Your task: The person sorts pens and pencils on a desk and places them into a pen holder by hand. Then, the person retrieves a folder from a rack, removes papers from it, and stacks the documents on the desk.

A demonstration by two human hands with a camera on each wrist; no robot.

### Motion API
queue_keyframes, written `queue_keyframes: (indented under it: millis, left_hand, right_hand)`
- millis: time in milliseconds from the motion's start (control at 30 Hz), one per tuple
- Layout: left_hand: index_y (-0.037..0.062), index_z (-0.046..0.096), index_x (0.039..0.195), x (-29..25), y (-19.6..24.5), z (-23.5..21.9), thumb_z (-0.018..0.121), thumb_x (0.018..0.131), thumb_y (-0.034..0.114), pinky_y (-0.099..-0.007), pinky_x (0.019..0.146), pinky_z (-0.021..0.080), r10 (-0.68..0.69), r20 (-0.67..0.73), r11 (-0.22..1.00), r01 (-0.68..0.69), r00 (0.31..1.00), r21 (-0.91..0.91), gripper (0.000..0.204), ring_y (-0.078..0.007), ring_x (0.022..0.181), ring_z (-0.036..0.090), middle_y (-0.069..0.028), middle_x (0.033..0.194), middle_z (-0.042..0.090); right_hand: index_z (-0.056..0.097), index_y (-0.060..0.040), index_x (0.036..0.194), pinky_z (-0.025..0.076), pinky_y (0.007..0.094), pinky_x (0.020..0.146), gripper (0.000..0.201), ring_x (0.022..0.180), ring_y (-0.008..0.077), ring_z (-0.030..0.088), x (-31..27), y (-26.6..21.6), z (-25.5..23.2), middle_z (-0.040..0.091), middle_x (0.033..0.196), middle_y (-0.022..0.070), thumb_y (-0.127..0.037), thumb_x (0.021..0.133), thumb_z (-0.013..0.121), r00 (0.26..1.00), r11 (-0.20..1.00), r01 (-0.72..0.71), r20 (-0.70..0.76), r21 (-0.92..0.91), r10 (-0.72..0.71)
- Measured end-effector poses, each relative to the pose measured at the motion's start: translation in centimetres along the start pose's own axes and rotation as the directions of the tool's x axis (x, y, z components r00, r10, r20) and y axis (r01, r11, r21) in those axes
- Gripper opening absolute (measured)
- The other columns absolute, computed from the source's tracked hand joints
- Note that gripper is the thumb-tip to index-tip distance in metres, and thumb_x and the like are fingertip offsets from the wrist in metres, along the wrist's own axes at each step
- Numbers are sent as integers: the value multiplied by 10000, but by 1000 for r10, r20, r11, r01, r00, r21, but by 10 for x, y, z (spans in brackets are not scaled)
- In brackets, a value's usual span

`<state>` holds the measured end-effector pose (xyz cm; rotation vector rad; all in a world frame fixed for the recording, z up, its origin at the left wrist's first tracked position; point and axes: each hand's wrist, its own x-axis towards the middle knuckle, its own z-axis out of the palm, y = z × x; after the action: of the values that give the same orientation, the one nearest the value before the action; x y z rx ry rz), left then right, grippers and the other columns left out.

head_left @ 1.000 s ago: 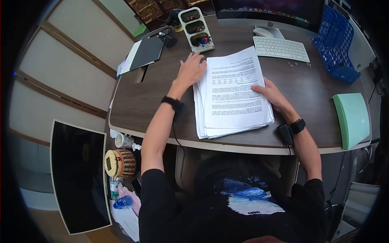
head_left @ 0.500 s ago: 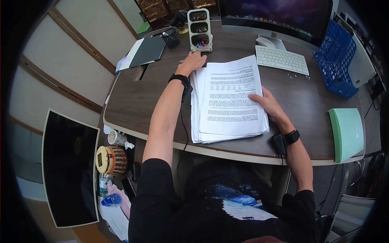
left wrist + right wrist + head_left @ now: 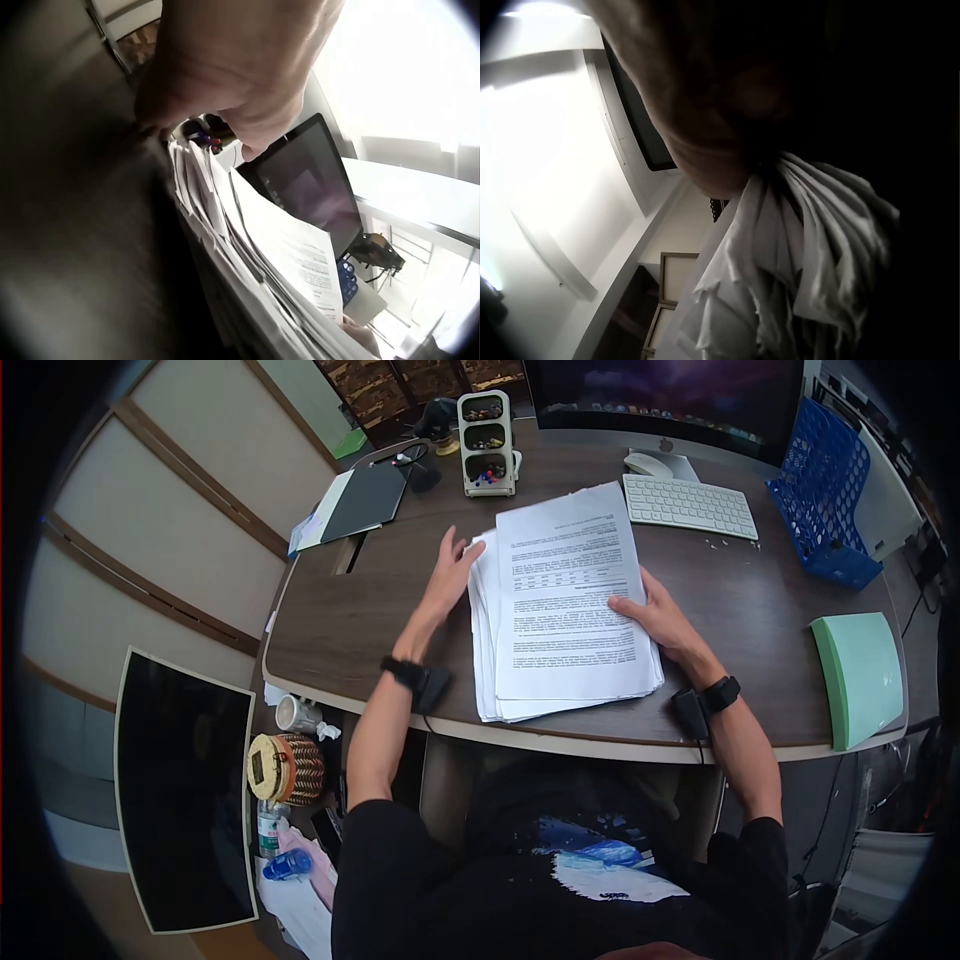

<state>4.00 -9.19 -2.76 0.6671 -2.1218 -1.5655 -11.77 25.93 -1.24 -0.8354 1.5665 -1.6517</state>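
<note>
A thick stack of printed paper [image 3: 570, 600] lies on the desk near its front edge, its sheets slightly fanned at the left side. The right hand [image 3: 660, 618] grips the stack's right edge, thumb on the top sheet, the other fingers beneath or behind it. At the upper left corner of the stack is the left hand [image 3: 446, 575], fingers apart and relaxed, thumb at the paper's edge. In the left wrist view the left hand [image 3: 232, 82] is over the layered sheet edges [image 3: 247, 262]. The right wrist view shows bent sheets [image 3: 810, 247] below the dark right hand [image 3: 712, 135].
Behind the stack stand a three-tier holder [image 3: 487, 444], a keyboard [image 3: 690, 506], a mouse [image 3: 648, 465] and a monitor [image 3: 665, 405]. A blue basket [image 3: 822, 500] and green folder [image 3: 858, 678] are at the right, a dark folder [image 3: 368, 500] at the left.
The left hand has drawn back from near the holder toward the person, down to the stack's upper left corner. The right hand keeps its grip on the right edge.
</note>
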Motion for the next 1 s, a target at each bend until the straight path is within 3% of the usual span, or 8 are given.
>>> queue_keyframes:
  millis: [133, 233, 267, 400, 567, 800, 900, 1000]
  left_hand:
    - [-50, 127, 1711, -71, 26, 14, 782, 1031, 379, -411, 1228, 429, -91, -65, 916, 58, 994, -397, 1038, -323, 1492, 512, -305, 1600, 496]
    - [-55, 224, 1656, -94, 39, 26, 766, 1042, 400, -410, 1183, 499, -104, 129, 864, 154, 986, -479, 937, -314, 1448, 556, -300, 1559, 520]
    - [-53, 269, 1607, -97, 40, 34, 767, 1046, 368, -394, 1094, 580, -103, 102, 886, 138, 989, -442, 861, -312, 1379, 618, -283, 1528, 540]
    - [-67, 305, 1588, -100, 58, 44, 793, 1029, 291, -403, 1075, 592, -70, 137, 827, 134, 988, -547, 824, -300, 1349, 635, -243, 1493, 581]
    - [-28, 393, 1425, -94, 80, 57, 852, 983, 192, -352, 970, 632, 222, -61, 911, -229, 973, -343, 674, -253, 1217, 700, -228, 1350, 642]
    - [21, 382, 1441, -105, 169, 50, 908, 929, 139, -359, 972, 624, 486, -182, 756, -516, 855, -403, 744, -226, 1153, 718, -158, 1273, 683]
    - [33, 369, 1449, -102, 157, 47, 911, 923, 126, -359, 983, 625, 614, -231, 734, -653, 755, -187, 762, -229, 1158, 716, -140, 1277, 678]
    - [50, 359, 1453, -100, 130, 40, 919, 911, 112, -362, 1009, 614, 597, -201, 746, -630, 777, -217, 781, -220, 1180, 703, -123, 1279, 669]
  right_hand:
    - [383, 28, 1636, 550, 393, 1125, 732, 1350, 274, 639, -3, -2, 3, 606, 1511, 231, -131, 1029, 758, 1000, 998, 18, -4, 65, -18]
    - [347, 21, 1659, 541, 400, 1138, 781, 1358, 280, 633, -4, -4, 7, 598, 1516, 238, -149, 1025, 771, 999, 995, 35, 3, 92, -36]
    - [333, 19, 1666, 540, 402, 1139, 801, 1360, 283, 632, -3, -6, 7, 596, 1516, 240, -157, 1023, 776, 998, 995, 55, 14, 82, -56]
    - [385, 20, 1626, 565, 397, 1099, 778, 1319, 274, 653, -5, -11, 13, 620, 1484, 220, -185, 1006, 810, 995, 989, 96, 30, 110, -100]
    - [522, 30, 1500, 571, 375, 1072, 639, 1247, 233, 688, -5, -24, 19, 692, 1386, 175, -182, 987, 840, 1000, 987, 12, -8, 158, -10]
    - [712, 31, 1312, 585, 334, 968, 410, 1066, 175, 732, -13, -90, 23, 775, 1205, 98, -131, 962, 852, 889, 909, 410, -189, -75, -417]
    - [688, 34, 1347, 570, 360, 991, 478, 1108, 198, 715, -17, -86, 14, 758, 1225, 102, -128, 936, 868, 894, 902, 377, -173, -210, -414]
    - [704, 46, 1298, 596, 342, 934, 458, 1062, 205, 736, -21, -70, 12, 775, 1197, 136, -104, 905, 884, 878, 870, 427, -118, -245, -464]
